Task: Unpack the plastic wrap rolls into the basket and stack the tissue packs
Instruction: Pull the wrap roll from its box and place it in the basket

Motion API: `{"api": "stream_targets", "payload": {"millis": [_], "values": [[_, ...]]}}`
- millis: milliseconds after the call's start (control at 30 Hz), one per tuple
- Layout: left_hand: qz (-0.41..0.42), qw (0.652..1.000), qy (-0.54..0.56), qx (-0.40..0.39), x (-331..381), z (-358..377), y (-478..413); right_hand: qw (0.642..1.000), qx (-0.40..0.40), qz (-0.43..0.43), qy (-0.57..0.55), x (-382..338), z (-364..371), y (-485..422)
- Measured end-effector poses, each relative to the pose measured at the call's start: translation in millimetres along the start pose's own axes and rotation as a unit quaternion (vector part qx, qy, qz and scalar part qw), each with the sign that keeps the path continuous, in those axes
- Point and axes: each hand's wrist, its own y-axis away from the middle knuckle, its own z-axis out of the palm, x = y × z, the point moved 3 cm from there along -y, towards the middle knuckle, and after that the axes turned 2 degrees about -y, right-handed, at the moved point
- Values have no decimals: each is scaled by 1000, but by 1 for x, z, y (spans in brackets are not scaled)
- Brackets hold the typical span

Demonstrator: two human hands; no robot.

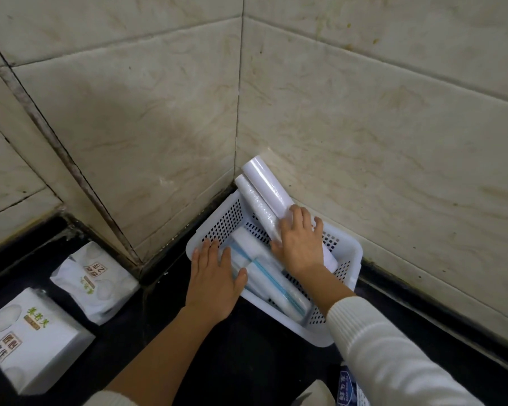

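Note:
A white perforated plastic basket [217,227] sits on the black counter in the wall corner. Two plastic wrap rolls [264,186] lean in it against the tiled wall, their tops sticking out. My right hand [299,244] grips the lower part of these rolls. More rolls in a clear pack with blue stripes [276,285] lie along the basket bottom. My left hand [214,276] rests flat on the basket's near-left rim and that pack, fingers spread. Two white tissue packs lie apart at the left: one [94,282] nearer the wall, one [27,338] at the front.
Beige marble-patterned wall tiles [364,112] close in the corner behind and to the right of the basket. A blue-and-white printed package [348,388] shows at the bottom edge under my right sleeve. Bare black counter [247,361] lies in front of the basket.

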Motion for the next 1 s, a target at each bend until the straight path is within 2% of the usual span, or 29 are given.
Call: {"api": "stream_targets", "payload": {"millis": [133, 267, 433, 500, 567, 633, 733, 900, 1000], "values": [[-2, 1000, -3, -7, 0, 1, -1, 996, -18, 4, 83, -14, 8, -6], [-1, 1000, -4, -4, -1, 1, 0, 995, -39, 8, 87, -18, 12, -8], [-1, 1000, 7, -4, -1, 0, 0, 996, -48, 32, -73, -13, 7, -5], [0, 1000, 12, 1, -1, 0, -1, 983, -24, 26, -180, -4, 1, -2], [3, 1000, 14, 9, -2, 0, -1, 970, -29, 0, -240, 4, -2, 1], [6, 1000, 13, 15, -2, 1, -1, 969, -42, -19, -243, 8, -2, 4], [9, 1000, 11, 11, -2, 1, -1, 974, -60, 23, -215, 11, 3, 5], [11, 1000, 16, 10, -1, 0, -1, 985, -92, 42, -142, 12, 7, 1], [13, 1000, 26, 9, -1, 0, -2, 981, -98, 43, -163, 16, 6, 3]]}}
